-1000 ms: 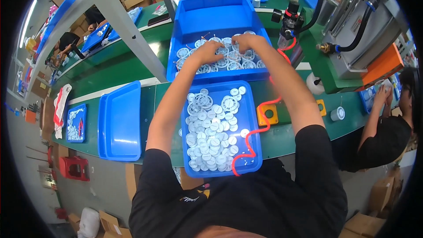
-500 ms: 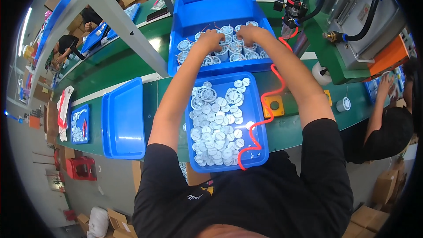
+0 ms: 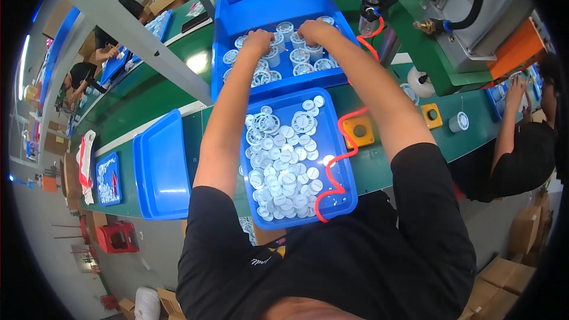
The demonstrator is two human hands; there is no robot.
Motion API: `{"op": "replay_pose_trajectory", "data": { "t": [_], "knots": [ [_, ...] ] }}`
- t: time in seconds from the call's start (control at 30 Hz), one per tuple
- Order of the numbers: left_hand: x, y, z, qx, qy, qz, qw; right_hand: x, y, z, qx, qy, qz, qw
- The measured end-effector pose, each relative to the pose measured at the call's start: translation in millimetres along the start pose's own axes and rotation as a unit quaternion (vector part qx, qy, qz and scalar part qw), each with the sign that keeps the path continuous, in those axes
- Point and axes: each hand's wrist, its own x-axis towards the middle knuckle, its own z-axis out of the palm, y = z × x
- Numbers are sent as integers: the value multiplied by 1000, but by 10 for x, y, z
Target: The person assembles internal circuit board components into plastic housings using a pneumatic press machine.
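Both of my hands reach into the large blue bin (image 3: pixel 261 3), among upright white cylindrical parts (image 3: pixel 302 70) with slotted round tops and thin reddish wires. My left hand (image 3: pixel 259 41) is closed, its fingers curled down on a cylinder in the left group. To its right, my right hand (image 3: pixel 311 32) bends its fingers around the top of another cylinder. The fingertips of both hands are partly hidden. Between the two groups of cylinders a strip of blue bin floor shows. Nearer to me, a blue tray (image 3: pixel 348 192) holds a heap of white discs (image 3: pixel 284 178) and several slotted rings (image 3: pixel 303 122).
A coiled red air hose (image 3: pixel 329 172) hangs across the tray's right side. Yellow button boxes (image 3: pixel 359 133) and a loose cylinder (image 3: pixel 459 122) stand right, below a machine (image 3: pixel 468 35). A blue tray (image 3: pixel 160 169) lies left. A co-worker (image 3: pixel 510 154) sits right.
My view has shifted slightly, so the bin and tray appear lower left to upper left. Cylinders around my hands have moved apart, widening the gap between them. Both hands remain in the bin.
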Motion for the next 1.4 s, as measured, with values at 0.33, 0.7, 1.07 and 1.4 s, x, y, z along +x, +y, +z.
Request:
{"op": "replay_pose_trajectory", "data": {
  "t": [0.33,0.7,1.07,1.4],
  "knots": [
    [-24,-22,139,-16,-1,28,999,-230,-147,-20,63,-8,36,997],
    [425,-418,392,29,-31,53,998,167,-265,227,192,82,123,970],
    [449,-377,411,-106,-11,4,994,139,-328,161,198,33,86,976],
    [353,-21,127,-166,-102,-98,976,196,-338,180,239,48,127,961]
  ]
}}
